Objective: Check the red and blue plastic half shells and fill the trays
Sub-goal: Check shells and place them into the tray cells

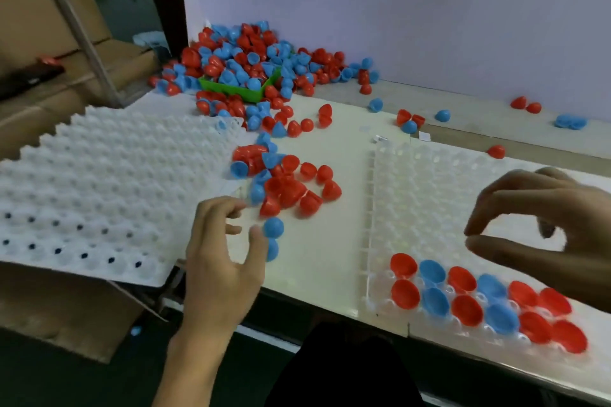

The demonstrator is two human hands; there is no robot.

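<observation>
White dimpled sheet (99, 182) at 9 o'clock, overhanging the table edge, probably a spare tray parked in reach. Clear tray (413, 182) at 3 o'clock; two near rows filled with red and blue half shells (463, 294), open side up, so we judge filling runs front to back. Loose pile (251, 56) at 12 o'clock feeds a small cluster (291, 188) at centre. Our left hand (218, 268) is relaxed, thumb beside a blue shell (273, 227), grasping nothing. Our right hand (545, 228) hovers over the tray, fingers curled toward thumb, nothing visible between them
</observation>
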